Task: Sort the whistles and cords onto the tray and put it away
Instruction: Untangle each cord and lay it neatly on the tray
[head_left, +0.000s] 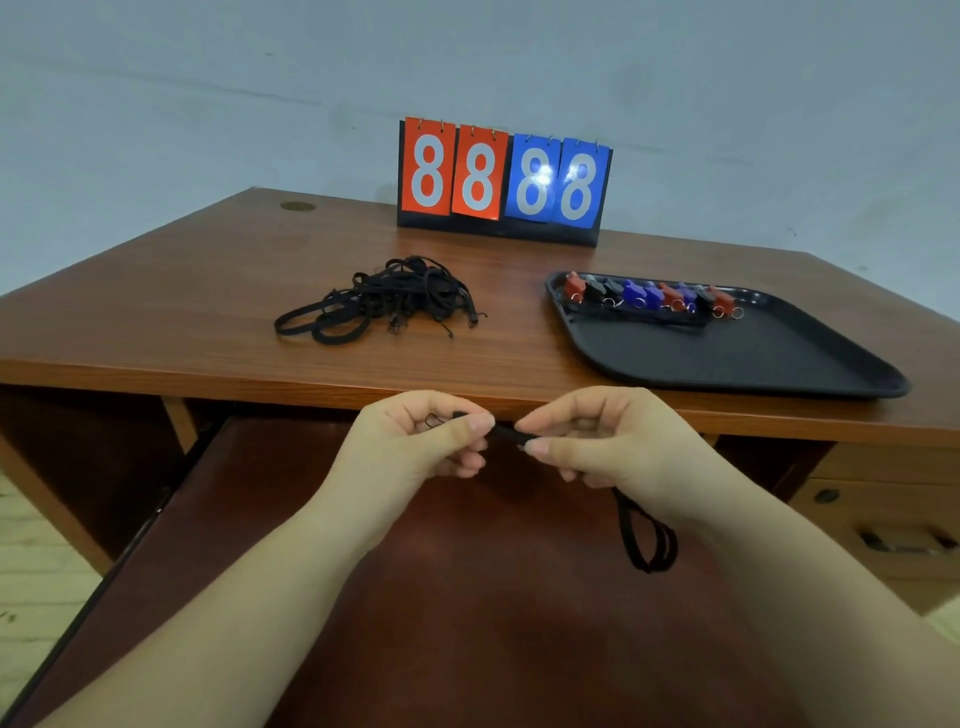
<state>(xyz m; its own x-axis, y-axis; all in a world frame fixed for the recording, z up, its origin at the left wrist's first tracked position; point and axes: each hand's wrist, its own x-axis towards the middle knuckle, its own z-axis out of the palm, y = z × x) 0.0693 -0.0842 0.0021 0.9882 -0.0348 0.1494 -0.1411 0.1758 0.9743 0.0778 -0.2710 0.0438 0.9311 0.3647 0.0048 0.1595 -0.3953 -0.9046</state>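
In the lower middle of the frame, the left hand (426, 441) and the right hand (597, 441) both held one black cord (506, 432), each grip pinched on it; its loop hung below the right wrist. A heap of cords (379, 304) lay at the centre on the desk (208, 291). At the right, whistles (652, 296) stood in a row on the black tray (737, 358), one cord beside them.
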